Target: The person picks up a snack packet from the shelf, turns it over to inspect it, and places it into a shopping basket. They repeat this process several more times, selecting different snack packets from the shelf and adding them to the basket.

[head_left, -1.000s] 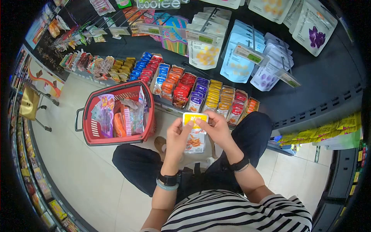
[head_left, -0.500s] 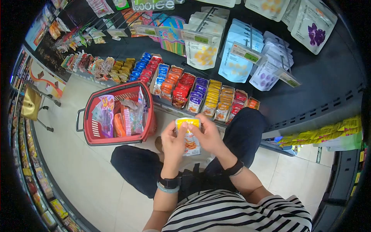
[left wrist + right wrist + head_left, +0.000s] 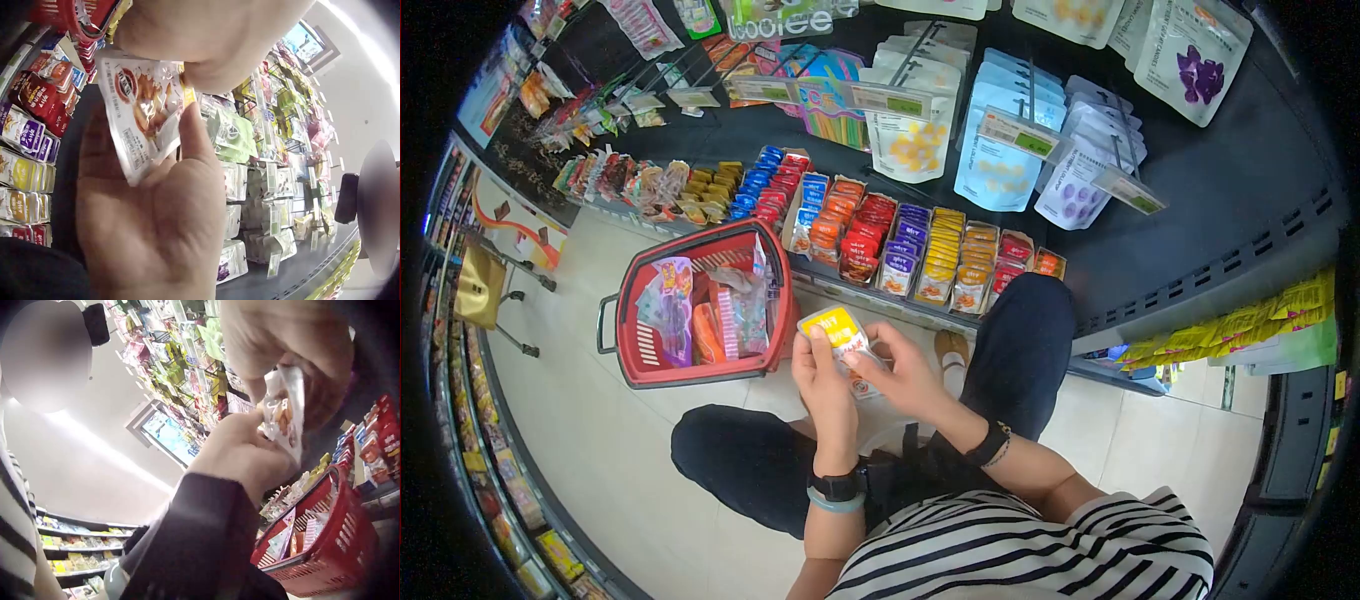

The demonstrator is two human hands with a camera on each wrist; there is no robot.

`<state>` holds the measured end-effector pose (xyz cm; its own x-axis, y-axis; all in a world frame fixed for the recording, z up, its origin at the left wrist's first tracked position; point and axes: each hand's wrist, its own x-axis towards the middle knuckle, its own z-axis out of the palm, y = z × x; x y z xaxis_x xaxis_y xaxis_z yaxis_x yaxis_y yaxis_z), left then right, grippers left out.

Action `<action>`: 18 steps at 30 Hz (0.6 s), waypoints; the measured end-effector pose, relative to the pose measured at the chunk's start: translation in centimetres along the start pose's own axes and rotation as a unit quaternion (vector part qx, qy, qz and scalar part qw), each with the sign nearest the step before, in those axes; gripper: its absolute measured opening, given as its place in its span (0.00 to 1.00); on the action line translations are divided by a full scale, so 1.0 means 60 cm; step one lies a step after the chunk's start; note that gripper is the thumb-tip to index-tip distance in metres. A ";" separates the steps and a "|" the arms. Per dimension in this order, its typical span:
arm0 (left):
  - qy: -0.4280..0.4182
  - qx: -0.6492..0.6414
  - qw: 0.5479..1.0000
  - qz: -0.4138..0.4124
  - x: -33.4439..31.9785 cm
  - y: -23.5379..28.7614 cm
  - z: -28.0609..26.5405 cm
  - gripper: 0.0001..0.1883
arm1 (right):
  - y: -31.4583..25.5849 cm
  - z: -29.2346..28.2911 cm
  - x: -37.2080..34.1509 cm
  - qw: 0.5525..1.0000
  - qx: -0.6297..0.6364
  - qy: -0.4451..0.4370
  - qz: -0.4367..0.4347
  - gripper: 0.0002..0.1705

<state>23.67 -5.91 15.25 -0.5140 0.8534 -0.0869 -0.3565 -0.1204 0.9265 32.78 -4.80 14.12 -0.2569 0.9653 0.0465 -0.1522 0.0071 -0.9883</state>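
Both hands hold a small snack packet [image 3: 835, 328] before the body, above the lap, in the head view. Its top is yellow, and the white lower part carries a picture of brown food. My left hand [image 3: 825, 385] pinches its left side with the thumb on the front. At the right edge, my right hand [image 3: 908, 378] grips it, covering part of the lower half. The left wrist view shows the white face of the packet [image 3: 140, 109] tilted, close up. In the right wrist view, fingers of both hands hide much of the packet [image 3: 284, 415].
A red shopping basket [image 3: 635, 365] with several bagged snacks stands on the floor to the left. Ahead, a low shelf bears boxes of small packets, including yellow packets [image 3: 938, 265]. Larger pouches [image 3: 1010, 130] hang above. A dark shelf panel [image 3: 1200, 240] rises at the right.
The hands have carried the packet left, and it has turned so its top leans left. The right hand has slid from its top down along its right side.
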 end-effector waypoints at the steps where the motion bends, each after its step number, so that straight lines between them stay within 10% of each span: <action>1: -0.007 -0.007 1.000 0.004 0.008 0.001 -0.006 0.11 | 0.000 0.001 -0.004 1.000 0.002 0.002 -0.003 0.12; 18: 0.036 -0.129 0.991 -0.033 0.021 -0.001 -0.024 0.10 | -0.016 -0.002 -0.016 0.937 -0.289 -0.014 -0.195 0.20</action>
<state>21.96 -5.55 14.56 -0.5336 0.8269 -0.1775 -0.5731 -0.1992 0.7949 33.29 -5.73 14.98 -0.3156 0.8530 0.4157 0.3006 0.5054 -0.8089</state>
